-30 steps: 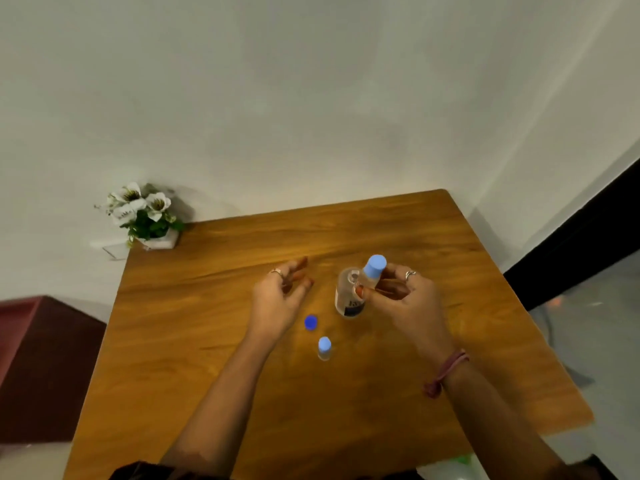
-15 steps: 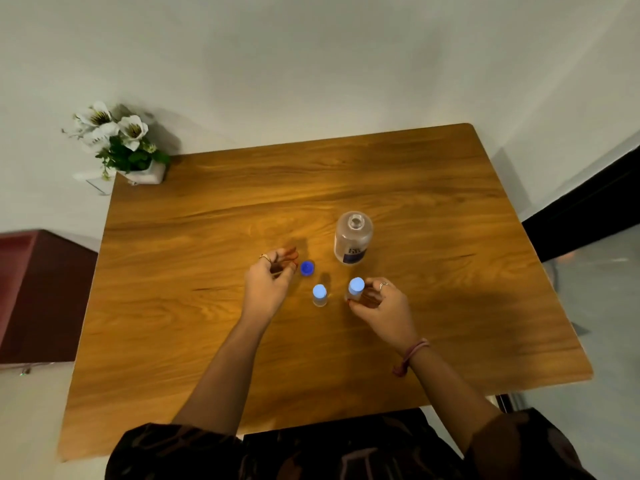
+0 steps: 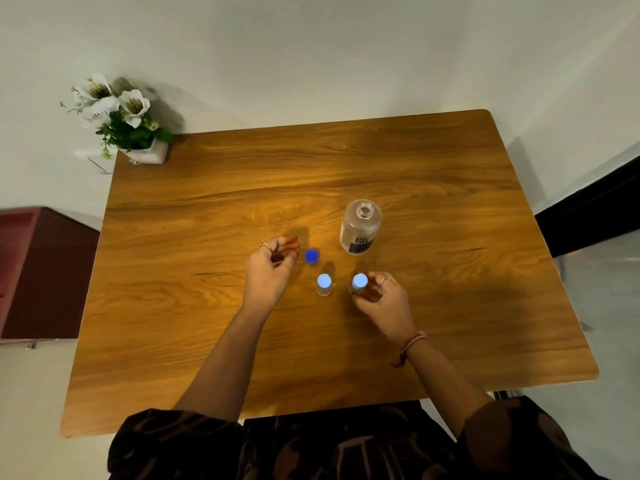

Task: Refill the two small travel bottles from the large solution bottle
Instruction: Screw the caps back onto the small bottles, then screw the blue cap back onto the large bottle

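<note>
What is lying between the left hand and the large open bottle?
The dark blue cap lies on the table between the left hand and the large bottle, seen in the head view.

Dim, warm indoor light. A brighter patch sits on the middle of the table (image 3: 450, 306), fading toward its near edge. Soft shadows fall beyond the hands and right of the flowers (image 3: 114, 112) on the wall (image 3: 311, 46). Wide-angle bending curves the table edges. Overall soft, slightly grainy; the caps glow overexposed.

two small bottles (image 3: 324, 285) (image 3: 358, 284), one large bottle (image 3: 360, 227), one loose cap (image 3: 311, 256), perhaps its own.
</note>
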Demonstrator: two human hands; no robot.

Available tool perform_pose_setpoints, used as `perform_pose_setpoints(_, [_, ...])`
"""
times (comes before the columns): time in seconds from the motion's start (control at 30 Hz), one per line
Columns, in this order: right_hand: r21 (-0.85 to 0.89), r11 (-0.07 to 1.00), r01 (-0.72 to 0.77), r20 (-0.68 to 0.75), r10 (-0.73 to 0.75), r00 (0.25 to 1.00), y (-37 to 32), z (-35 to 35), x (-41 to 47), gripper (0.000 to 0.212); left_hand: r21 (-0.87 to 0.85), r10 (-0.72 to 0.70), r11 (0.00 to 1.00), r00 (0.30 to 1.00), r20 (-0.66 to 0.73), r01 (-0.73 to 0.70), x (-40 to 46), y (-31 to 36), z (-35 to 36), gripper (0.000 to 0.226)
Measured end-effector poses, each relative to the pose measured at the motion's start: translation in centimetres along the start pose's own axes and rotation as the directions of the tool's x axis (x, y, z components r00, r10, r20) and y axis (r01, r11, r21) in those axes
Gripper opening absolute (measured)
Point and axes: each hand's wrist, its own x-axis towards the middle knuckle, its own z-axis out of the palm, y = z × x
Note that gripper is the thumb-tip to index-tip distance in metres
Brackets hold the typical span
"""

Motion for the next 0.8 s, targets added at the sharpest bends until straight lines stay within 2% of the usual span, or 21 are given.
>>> perform_pose_setpoints(0.3, [0.043, 0.999, -0.005, 0.110, 0.000, 0.994, -0.5, -1.5, 0.1, 0.065, -0.006, -0.013, 1.000, 1.000, 0.010, 0.013, 0.5, -0.4, 0.0, 0.028])
perform_pose_setpoints(0.37, [0.064, 0.997, 0.044, 0.062, -0.048, 0.997, -1.0, -2.8, 0.2, 0.057, 0.000, -0.021, 1.000, 1.000, 0.012, 0.021, 0.7, -0.6, 0.0, 0.029])
perform_pose_setpoints(0.5, [0.073, 0.994, 0.076, -0.128, -0.067, 0.990, -2.4, -5.5, 1.4, 0.026, 0.037, -0.042, 0.998, 0.999, 0.035, 0.040, 1.2, -1.5, 0.3, 0.034])
perform_pose_setpoints(0.63, [0.067, 0.992, 0.106, -0.166, -0.093, 0.982, -4.2, -6.4, 3.2, 0.026, 0.166, -0.119, 0.981, 0.990, 0.079, 0.105, 1.7, -2.5, 1.2, 0.050])
perform_pose_setpoints(0.7, [0.115, 0.985, 0.127, -0.112, -0.115, 0.987, -4.8, -6.5, 4.2, 0.038, 0.222, -0.142, 0.968, 0.985, 0.100, 0.117, 1.9, -2.6, 1.6, 0.057])
perform_pose_setpoints(0.8, [0.187, 0.974, 0.129, 0.031, -0.137, 0.990, -5.1, -6.3, 5.6, 0.076, 0.302, -0.172, 0.945, 0.976, 0.133, 0.125, 2.1, -2.3, 2.0, 0.065])
